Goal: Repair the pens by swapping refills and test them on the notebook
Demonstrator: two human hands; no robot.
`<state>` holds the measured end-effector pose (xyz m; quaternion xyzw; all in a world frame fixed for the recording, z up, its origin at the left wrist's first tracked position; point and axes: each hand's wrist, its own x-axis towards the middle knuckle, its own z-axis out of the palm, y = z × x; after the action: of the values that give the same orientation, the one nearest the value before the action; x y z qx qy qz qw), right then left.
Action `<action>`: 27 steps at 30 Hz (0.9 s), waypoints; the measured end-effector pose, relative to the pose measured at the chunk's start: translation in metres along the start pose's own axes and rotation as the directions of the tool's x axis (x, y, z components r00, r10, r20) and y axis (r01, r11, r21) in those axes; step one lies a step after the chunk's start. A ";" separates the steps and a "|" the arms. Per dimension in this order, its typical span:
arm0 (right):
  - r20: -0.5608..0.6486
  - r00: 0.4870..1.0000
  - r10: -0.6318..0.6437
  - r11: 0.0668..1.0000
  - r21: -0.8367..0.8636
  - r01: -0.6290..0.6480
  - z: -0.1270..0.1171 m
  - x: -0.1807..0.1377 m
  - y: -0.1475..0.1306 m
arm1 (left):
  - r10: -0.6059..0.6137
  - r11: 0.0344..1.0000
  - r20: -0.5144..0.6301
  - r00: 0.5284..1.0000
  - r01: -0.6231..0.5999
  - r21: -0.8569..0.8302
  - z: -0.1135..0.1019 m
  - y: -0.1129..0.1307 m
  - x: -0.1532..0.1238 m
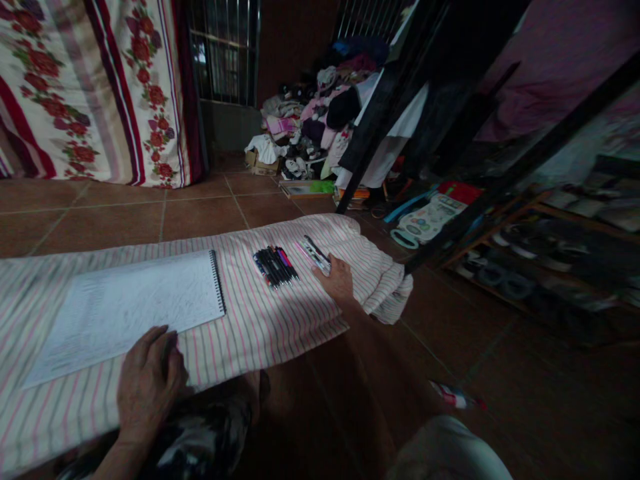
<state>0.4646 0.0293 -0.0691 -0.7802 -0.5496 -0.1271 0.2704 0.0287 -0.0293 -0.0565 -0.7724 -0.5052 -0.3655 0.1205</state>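
A spiral-bound sketch pad lies on a striped cloth, its page covered in faint grey marks. My left hand rests at the pad's near edge, its fingers loosely bent over the paper. Right of the pad, several dark pens lie side by side, with a pink and a purple one among them. Farther right is a small group of pens, one pinkish and one black. My right hand has its thumb and fingers closed around the near end of that small group.
Beyond the cloth, a flowered curtain hangs over the tiled floor. Heaped clothes stand at the back. A dark slanting post and a shoe rack are on the right. A red-and-white tube-like item lies on the floor.
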 end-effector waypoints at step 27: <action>0.111 0.973 0.204 0.967 0.131 -0.218 -0.011 0.000 -0.002 | -0.007 1.000 0.004 1.000 0.007 -0.006 -0.001 0.002 0.002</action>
<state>0.4640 0.0232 -0.0592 -0.8182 -0.4834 -0.0202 0.3107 0.0301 -0.0295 -0.0538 -0.7717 -0.5072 -0.3657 0.1159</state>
